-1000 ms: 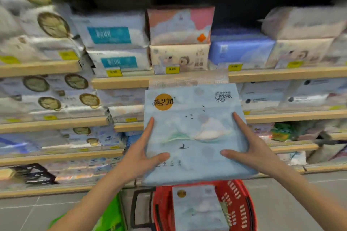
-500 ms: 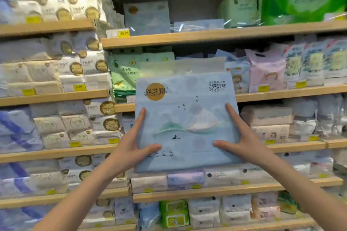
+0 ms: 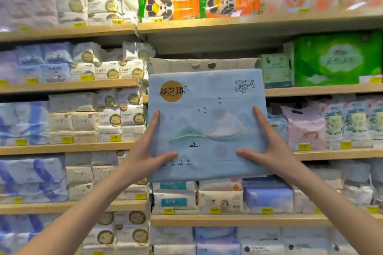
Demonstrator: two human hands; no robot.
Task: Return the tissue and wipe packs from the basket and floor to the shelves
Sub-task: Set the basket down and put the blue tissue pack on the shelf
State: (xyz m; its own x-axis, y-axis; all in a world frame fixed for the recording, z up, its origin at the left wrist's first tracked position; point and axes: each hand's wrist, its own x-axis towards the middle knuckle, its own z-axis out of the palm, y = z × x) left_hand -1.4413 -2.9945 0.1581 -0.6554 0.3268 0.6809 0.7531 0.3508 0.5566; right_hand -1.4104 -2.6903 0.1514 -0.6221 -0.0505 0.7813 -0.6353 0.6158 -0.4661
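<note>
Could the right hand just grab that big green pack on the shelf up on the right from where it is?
Probably not right now. The right hand and left hand together hold the blue tissue pack, so it isn't free. Otherwise the way to the green pack looks open.

1. This is a shop.
2. Long wooden shelves (image 3: 68, 86) run across in many rows.
3. They are packed full of tissue packs (image 3: 116, 118), many of each kind.
4. Small yellow price tags (image 3: 114, 137) sit on the shelf edges under the packs.
</note>
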